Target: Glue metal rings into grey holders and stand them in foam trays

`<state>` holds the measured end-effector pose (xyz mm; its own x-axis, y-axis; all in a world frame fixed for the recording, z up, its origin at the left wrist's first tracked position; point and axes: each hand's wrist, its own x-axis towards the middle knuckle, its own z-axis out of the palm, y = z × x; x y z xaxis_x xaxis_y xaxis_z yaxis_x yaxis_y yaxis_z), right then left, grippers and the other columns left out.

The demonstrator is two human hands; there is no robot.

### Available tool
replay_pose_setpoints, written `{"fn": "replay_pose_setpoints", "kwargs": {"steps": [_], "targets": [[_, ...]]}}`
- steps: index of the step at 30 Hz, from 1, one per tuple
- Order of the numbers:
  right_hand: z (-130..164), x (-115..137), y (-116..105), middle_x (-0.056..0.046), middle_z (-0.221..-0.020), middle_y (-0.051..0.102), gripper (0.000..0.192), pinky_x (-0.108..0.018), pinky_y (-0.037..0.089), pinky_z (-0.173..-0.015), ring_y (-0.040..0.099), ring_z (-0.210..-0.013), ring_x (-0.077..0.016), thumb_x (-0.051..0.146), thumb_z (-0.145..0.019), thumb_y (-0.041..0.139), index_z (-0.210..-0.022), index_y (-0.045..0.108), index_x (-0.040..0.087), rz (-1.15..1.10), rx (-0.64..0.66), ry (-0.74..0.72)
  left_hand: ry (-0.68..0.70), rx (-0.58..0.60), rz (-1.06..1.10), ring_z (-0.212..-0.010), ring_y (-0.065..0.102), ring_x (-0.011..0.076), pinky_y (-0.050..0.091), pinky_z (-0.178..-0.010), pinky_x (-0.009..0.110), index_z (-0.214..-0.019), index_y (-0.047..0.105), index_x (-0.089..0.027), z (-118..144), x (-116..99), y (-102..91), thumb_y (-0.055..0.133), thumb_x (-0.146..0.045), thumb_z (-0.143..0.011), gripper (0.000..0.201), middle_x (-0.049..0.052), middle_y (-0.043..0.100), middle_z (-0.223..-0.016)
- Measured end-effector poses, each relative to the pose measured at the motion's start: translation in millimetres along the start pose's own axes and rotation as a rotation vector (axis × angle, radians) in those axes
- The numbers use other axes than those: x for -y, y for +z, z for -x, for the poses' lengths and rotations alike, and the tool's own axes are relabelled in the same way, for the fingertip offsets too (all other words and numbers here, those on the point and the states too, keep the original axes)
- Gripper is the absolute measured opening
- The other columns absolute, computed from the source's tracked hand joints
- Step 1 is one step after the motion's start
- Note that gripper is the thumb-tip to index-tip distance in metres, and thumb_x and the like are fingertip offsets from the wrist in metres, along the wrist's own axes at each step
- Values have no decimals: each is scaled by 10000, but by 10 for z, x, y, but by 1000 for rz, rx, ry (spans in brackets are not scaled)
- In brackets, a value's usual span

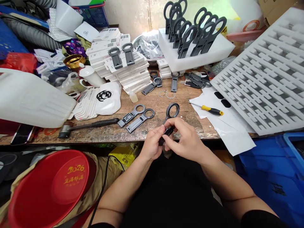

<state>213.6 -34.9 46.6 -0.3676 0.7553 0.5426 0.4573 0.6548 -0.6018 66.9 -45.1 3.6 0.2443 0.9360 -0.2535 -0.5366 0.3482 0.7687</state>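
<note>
On the tabletop (99,134) we note a hammer (87,126), then two grey ring-ended parts (136,118). At the near edge, our left hand (152,144) and right hand (187,141) are together, both clamped on a black ring-ended part (171,112). A yellow-handled screwdriver (210,109) lies rightward.

The worktop (152,104) is worn, rough wood. On it, the ring-ended holder (171,114) looks matt dark plastic; the foam tray (266,72) right of it is white and matt; the bucket (51,186) below is glossy red plastic.
</note>
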Motion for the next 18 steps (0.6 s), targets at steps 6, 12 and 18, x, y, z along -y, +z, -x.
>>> {"fn": "replay_pose_setpoints", "kwargs": {"steps": [6, 12, 18], "targets": [[129, 31, -6, -73, -1004, 720, 116, -359, 572, -859, 672, -963, -218, 152, -1008, 643, -1105, 613, 208, 37, -40, -31, 13, -37, 13, -498, 600, 142, 492, -442, 249, -870, 740, -140, 22, 22, 78, 913, -587, -737, 497, 17, 676, -655], [167, 46, -80, -71, -982, 723, 66, -357, 565, -847, 669, -949, -213, 146, -1015, 648, -1060, 645, 193, 53, -14, 4, -19, -8, -7, -475, 603, 149, 536, -458, 272, -827, 716, -142, 32, 14, 149, 873, -669, -762, 554, 6, 646, -604], [225, -37, -63, -37, -1002, 791, 64, -301, 607, -836, 747, -912, -174, 194, -992, 707, -1051, 722, 215, -70, -168, 159, 118, 126, -250, -766, 775, 202, 646, -713, 302, -1163, 751, -174, -11, -160, -4, 889, -527, -823, 509, 57, 802, -922]]}}
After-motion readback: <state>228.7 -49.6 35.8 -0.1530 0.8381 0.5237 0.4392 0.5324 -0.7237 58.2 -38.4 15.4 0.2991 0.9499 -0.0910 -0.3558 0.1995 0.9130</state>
